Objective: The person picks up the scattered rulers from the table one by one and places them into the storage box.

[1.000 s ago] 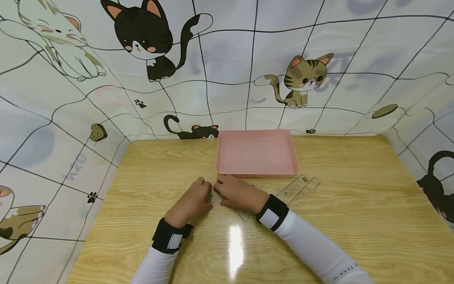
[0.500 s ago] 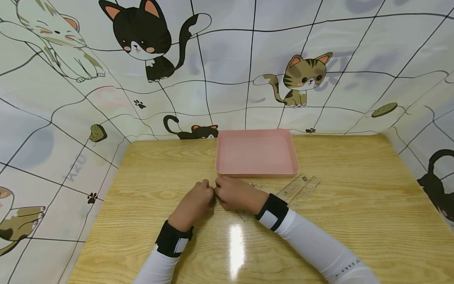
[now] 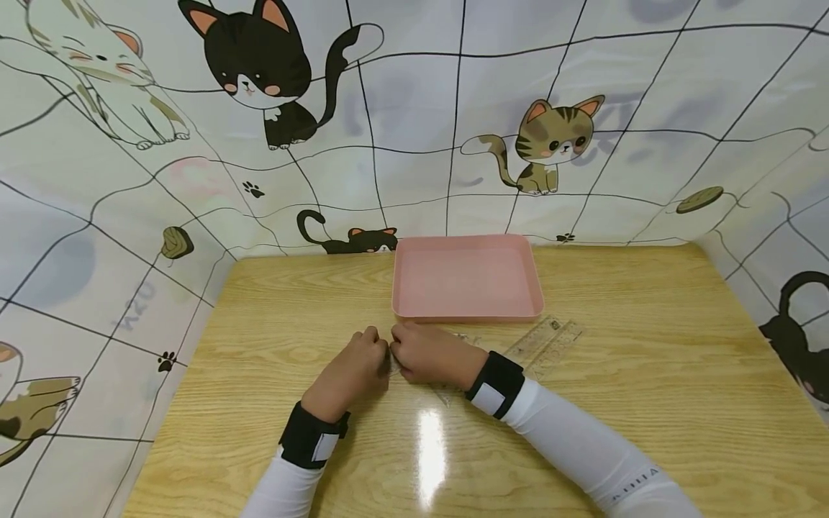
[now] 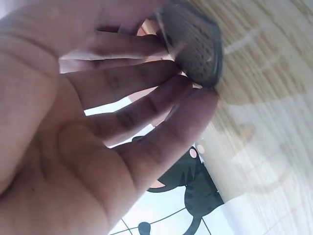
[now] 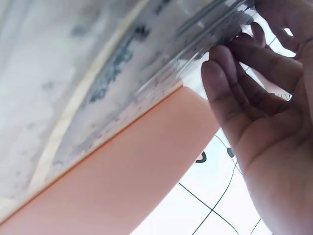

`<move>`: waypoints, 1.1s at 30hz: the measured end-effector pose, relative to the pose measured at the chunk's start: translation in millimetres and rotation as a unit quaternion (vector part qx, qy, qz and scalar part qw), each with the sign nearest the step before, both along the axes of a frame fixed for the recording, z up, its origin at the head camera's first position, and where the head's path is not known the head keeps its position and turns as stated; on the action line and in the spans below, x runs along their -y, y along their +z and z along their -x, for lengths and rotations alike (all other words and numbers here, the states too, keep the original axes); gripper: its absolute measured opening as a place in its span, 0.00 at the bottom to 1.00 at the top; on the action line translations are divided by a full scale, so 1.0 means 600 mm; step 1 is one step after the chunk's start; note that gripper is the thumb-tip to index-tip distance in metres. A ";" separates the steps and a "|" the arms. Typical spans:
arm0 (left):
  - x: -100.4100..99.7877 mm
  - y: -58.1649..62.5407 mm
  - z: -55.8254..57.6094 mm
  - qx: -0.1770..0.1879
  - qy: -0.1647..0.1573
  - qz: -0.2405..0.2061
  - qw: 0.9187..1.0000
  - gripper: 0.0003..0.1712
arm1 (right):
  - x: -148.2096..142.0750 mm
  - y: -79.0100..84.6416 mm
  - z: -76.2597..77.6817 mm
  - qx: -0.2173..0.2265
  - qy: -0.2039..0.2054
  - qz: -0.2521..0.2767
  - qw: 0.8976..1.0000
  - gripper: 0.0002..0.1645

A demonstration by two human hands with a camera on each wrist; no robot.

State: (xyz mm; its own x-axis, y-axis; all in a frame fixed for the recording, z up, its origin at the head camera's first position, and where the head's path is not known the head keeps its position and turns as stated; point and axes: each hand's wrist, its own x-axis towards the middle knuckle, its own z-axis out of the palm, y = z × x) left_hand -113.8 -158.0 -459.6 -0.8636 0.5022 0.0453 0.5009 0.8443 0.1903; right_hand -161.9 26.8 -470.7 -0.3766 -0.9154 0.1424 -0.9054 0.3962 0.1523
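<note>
My left hand (image 3: pixel 352 370) and right hand (image 3: pixel 437 354) meet over the table, knuckles up, just in front of the pink tray. Between them the fingers pinch a small clear plastic piece (image 4: pixel 193 44), seen in the left wrist view with a rounded end and rows of small marks or holes. Its exact kind is not plain. In the right wrist view, the right fingertips hold the edge of clear, dark-printed plastic (image 5: pixel 215 29). Clear rulers (image 3: pixel 534 342) lie right of the right hand, and more clear plastic (image 3: pixel 445 393) shows partly beneath that hand.
The shallow pink tray (image 3: pixel 469 277) stands at the back of the wooden table (image 3: pixel 615 403), against a cloth wall (image 3: pixel 414 93) printed with cats. Another cloth wall rises at each side. Light glares off the tabletop in front of the hands.
The left hand has shifted slightly, its knuckles turning over and closing toward the right hand, so less of the clear piece shows between them. The right hand, tray and rulers stay nearly in place.
</note>
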 end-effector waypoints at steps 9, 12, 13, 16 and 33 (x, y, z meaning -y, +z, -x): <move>-0.007 0.003 -0.002 -0.007 0.003 0.024 1.000 0.11 | -0.007 0.002 0.002 0.027 0.004 0.011 1.000 0.09; -0.006 0.002 -0.001 -0.005 0.006 0.028 1.000 0.11 | -0.011 0.003 0.004 0.050 -0.001 0.003 0.999 0.12; -0.006 0.002 -0.001 -0.004 0.006 0.027 1.000 0.11 | -0.011 0.003 0.004 0.052 -0.002 -0.001 0.999 0.13; -0.004 0.001 0.001 -0.003 0.006 0.027 1.000 0.11 | -0.009 0.006 0.005 0.045 0.001 -0.005 0.999 0.10; 0.012 -0.005 0.012 0.014 0.012 0.001 1.000 0.11 | -0.006 0.000 -0.004 0.024 -0.027 0.035 0.999 0.09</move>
State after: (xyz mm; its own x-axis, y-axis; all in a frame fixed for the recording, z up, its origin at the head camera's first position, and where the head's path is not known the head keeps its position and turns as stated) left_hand -121.0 -165.2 -462.7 -0.8759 0.4820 0.0198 0.4757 0.8560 0.2024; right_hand -159.8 30.4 -470.9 -0.4337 -0.8815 0.1865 -0.8876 0.4536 0.0798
